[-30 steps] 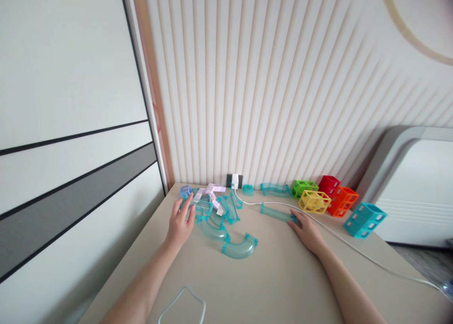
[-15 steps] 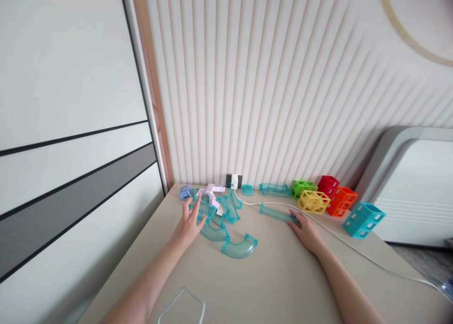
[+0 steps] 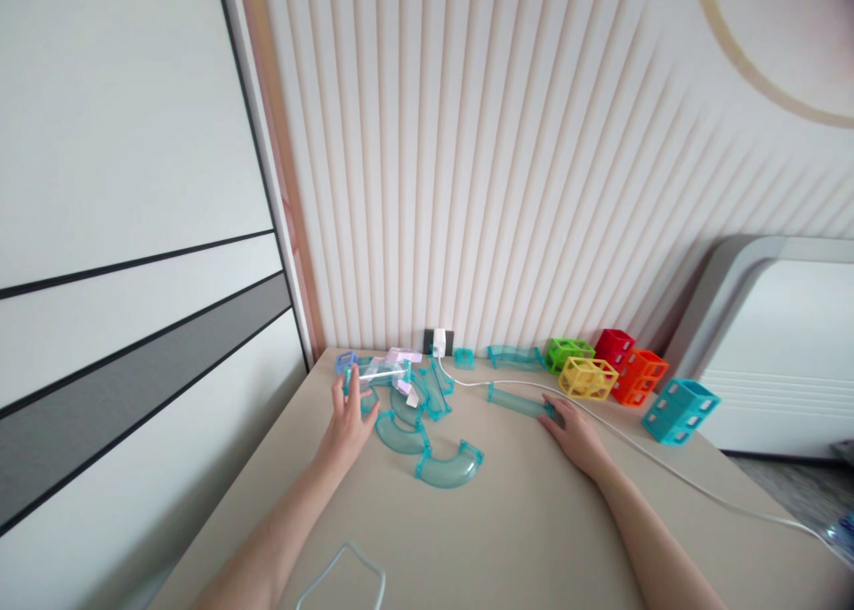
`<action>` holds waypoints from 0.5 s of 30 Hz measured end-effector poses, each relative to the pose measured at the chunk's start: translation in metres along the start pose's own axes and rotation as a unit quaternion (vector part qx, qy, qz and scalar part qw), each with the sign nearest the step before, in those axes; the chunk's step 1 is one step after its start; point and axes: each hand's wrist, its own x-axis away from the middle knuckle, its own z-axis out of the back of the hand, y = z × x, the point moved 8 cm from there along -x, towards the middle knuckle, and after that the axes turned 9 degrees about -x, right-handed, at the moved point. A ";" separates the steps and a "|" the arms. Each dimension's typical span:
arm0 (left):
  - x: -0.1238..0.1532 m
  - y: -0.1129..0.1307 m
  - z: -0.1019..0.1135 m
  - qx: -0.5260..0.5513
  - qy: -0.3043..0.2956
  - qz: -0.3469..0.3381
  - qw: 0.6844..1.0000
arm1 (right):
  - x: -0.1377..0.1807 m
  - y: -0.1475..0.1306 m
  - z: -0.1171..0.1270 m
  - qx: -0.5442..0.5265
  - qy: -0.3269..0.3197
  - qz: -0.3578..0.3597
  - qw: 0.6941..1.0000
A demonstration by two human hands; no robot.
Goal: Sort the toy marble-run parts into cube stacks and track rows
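left hand (image 3: 348, 423): half open, fingers at the left end of the left track (image 3: 380, 375), thumb spread nearer; it seems to have hold of it, though how firmly i cannot tell.
left track: toward the desk's (image 3: 507, 539) far left corner, tilted, overlapping the violet pieces (image 3: 406, 355) in this view.
right hand (image 3: 572, 428): resting on the desk, loosely curled at the near end of the right track (image 3: 515, 402); whether it pinches i cannot tell.
right track: flat, slanting from near the far edge toward the right hand.
neighbours: blue cube (image 3: 346, 362) in the far left corner; curves (image 3: 454, 470) nearer the desk's middle; teal blocks (image 3: 680, 410) by the right edge.
left grip advice: a snug thumb-and-finger pinch should stop the free end dipping into the violet pieces.
right grip advice: light pressure probably suffices to steady it.
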 end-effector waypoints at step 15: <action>-0.010 0.011 0.008 0.240 -0.006 0.125 0.963 | 0.002 -0.028 0.027 -0.092 0.157 -0.032 0.983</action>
